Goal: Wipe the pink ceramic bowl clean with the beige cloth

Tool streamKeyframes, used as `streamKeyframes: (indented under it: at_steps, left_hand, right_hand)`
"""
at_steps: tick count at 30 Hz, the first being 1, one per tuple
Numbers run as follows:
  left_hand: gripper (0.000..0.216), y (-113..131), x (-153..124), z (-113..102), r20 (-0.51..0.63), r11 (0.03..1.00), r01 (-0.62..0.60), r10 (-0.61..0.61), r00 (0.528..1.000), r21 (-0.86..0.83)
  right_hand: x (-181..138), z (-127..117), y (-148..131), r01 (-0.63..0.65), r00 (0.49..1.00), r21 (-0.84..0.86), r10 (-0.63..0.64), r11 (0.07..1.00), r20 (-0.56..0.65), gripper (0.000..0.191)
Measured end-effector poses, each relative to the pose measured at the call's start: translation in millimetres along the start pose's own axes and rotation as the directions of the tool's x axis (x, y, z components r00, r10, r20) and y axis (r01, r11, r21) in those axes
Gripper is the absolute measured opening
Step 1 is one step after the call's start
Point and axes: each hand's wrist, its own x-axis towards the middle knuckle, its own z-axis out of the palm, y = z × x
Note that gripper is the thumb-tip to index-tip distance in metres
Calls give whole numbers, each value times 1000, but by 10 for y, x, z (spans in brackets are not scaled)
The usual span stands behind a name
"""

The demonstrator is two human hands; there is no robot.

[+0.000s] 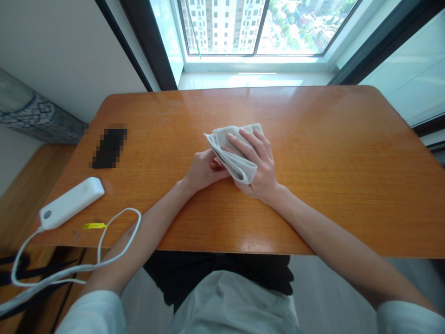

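Both hands have hold of the cloth (233,150). R hand (255,162) lies flat on top of it w/ fingers (243,146) spread and pressing down, palm over the near-right part; thumb side hidden under the folds, so can't tell whether it curls round the edge. L hand (201,170) is half closed at the cloth's near-left edge, fingertips tucked in against the fabric; looks like a pinch on the lower fold, but the exact contact is hidden by the cloth itself.

Cloth is pale grey-white, folded in several layers, w/ a thick rolled edge running diagonally toward the person. It rests on the wooden table (330,153), roughly mid-table, a bit toward the person's side.

Relative to the cloth: a white power strip (71,202) lies well to the left and nearer the table's front edge, angled, w/ its white cable (114,232) looping off that edge and down. A small yellow tag (93,226) sits just beside the cable, at the front edge. A dark blurred-out obj (109,147) lies left of the cloth, at about the same depth, well apart. Beyond the cloth, past the table's far edge, is a window (253,28) w/ tower blocks outside. Both forearms are bare, w/ white sleeves at the bottom of view.
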Motion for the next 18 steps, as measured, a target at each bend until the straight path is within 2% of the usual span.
streamKeyframes:
  at_steps: [5,8,11,15,18]
  left_hand:
    - [22,-154,18,65,19,978,38,-43,999,205]
    - [22,-117,27,47,35,969,35,-45,998,243]
    - [33,-32,26,12,35,989,56,-61,998,138]
    - [48,62,30,8,-35,991,128,-129,991,-28]
    - [56,102,38,21,-63,995,81,-85,994,-58]
  right_hand:
    - [7,35,-133,95,991,-74,-88,993,99,74]
    - [17,31,-117,97,992,-103,-88,990,91,72]
    - [26,18,-61,53,997,-103,-48,993,60,66]
    - [23,20,9,-53,998,-45,53,998,16,59]
    - [19,33,49,-134,991,9,135,991,-18,55]
